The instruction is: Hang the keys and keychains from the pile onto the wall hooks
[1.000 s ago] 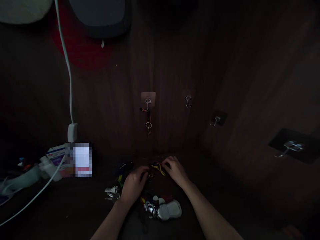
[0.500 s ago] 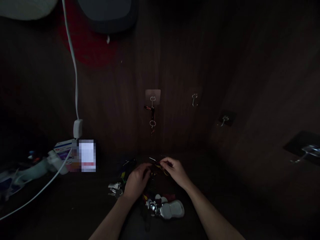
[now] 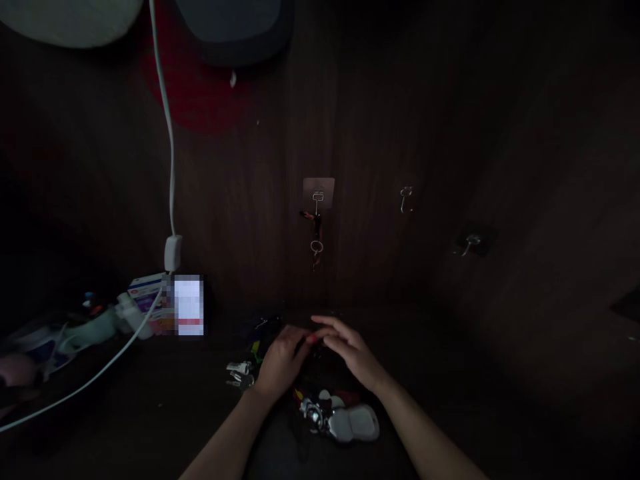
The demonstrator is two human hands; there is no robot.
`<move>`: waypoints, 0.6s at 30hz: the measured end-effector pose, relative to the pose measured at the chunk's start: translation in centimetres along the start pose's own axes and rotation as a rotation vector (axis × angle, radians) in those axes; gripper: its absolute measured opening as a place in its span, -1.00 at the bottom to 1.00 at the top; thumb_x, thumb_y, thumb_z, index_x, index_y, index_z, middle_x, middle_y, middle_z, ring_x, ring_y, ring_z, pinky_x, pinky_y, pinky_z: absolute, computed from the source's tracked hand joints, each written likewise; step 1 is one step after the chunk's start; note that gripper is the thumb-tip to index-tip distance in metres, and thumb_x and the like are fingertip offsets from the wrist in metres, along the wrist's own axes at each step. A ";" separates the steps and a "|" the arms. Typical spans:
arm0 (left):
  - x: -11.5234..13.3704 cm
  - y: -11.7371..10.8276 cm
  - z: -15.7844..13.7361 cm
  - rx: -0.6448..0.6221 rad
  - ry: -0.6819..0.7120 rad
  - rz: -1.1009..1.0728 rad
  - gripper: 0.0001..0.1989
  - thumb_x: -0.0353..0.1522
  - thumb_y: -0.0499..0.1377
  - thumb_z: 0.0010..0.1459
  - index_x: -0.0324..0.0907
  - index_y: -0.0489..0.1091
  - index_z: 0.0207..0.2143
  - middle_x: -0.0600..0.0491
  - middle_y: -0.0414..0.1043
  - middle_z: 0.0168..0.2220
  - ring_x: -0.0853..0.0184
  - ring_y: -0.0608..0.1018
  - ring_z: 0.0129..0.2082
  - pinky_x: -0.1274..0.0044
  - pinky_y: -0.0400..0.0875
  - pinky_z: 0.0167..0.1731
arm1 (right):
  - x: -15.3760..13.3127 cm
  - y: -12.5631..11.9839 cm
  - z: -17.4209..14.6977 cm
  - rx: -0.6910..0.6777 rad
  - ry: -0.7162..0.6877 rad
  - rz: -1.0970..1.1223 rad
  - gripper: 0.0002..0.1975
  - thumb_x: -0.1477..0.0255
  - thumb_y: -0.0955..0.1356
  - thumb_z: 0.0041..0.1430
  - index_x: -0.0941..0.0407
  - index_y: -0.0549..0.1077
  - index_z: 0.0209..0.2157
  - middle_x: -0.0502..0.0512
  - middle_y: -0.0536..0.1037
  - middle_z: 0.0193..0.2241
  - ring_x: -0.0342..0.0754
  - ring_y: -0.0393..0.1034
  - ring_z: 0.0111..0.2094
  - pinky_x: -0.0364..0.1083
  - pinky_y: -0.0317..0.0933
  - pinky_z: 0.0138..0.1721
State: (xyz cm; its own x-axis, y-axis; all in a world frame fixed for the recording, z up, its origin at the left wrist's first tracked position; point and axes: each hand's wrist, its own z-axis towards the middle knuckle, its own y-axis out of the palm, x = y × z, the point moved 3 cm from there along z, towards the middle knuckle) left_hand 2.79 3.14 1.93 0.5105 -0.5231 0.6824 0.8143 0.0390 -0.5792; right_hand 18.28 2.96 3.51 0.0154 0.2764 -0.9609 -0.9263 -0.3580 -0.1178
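My left hand (image 3: 286,355) is curled palm down over the dark surface, its fingertips closed at a small red thing (image 3: 313,339) whose kind is too dim to make out. My right hand (image 3: 351,349) comes in from the other side with its fingers apart; one fingertip reaches the red thing. Below the hands lies a key bunch with a pale grey fob (image 3: 354,423) and a shiny metal ring piece (image 3: 314,415). Left of my left hand rest several metal keys (image 3: 241,375), beside a yellow-green tag (image 3: 255,349).
On the wall, a hook holds a dark keychain (image 3: 317,233); a second hook (image 3: 406,199) and a third hook (image 3: 472,243) hang to the right. A white cable (image 3: 170,147) runs down past a box (image 3: 147,293) and a bottle (image 3: 135,317) at left.
The thin metal-tipped piece with red and yellow in my right hand no longer shows. My right fingers have spread and moved toward my left. The view has swung slightly left.
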 end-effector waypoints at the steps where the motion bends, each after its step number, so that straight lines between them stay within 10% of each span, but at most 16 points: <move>1: 0.2 -0.1 0.0 0.008 0.000 -0.020 -0.80 -0.36 0.02 0.19 -0.11 0.43 -0.25 0.00 0.48 -0.26 0.26 0.48 -0.18 0.44 0.35 -0.14 | 0.2 -0.3 0.1 0.036 0.019 0.061 -0.62 0.30 0.25 0.15 0.05 0.32 0.02 0.09 0.55 -0.23 0.00 0.40 -0.16 0.00 0.19 -0.10; 8: -0.2 -0.9 0.5 0.094 -0.199 -0.298 -0.77 -0.25 0.03 0.16 -0.16 0.43 -0.35 0.08 0.48 -0.42 0.34 0.49 -0.37 0.56 0.35 -0.32 | 1.3 -2.0 0.6 0.217 0.077 0.122 -0.62 0.27 0.32 0.08 0.04 0.38 -0.05 0.10 0.55 -0.23 -0.01 0.40 -0.16 -0.04 0.22 -0.15; 18: 1.3 -1.7 0.2 0.121 -0.328 -0.821 -0.76 -0.21 0.19 0.03 -0.19 0.39 -0.32 0.06 0.51 -0.37 0.33 0.53 -0.34 0.54 0.38 -0.33 | 1.0 1.7 0.4 -0.094 0.007 0.032 -0.60 0.34 0.37 0.04 0.01 0.38 -0.03 0.06 0.47 -0.04 0.00 0.30 0.02 0.06 0.08 0.10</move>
State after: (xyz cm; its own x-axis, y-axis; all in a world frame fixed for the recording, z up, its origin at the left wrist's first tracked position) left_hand 2.09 2.54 3.91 -0.2085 -0.1567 0.9654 0.9721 -0.1419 0.1869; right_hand 16.59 2.99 2.46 -0.0107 0.2573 -0.9663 -0.8867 -0.4492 -0.1098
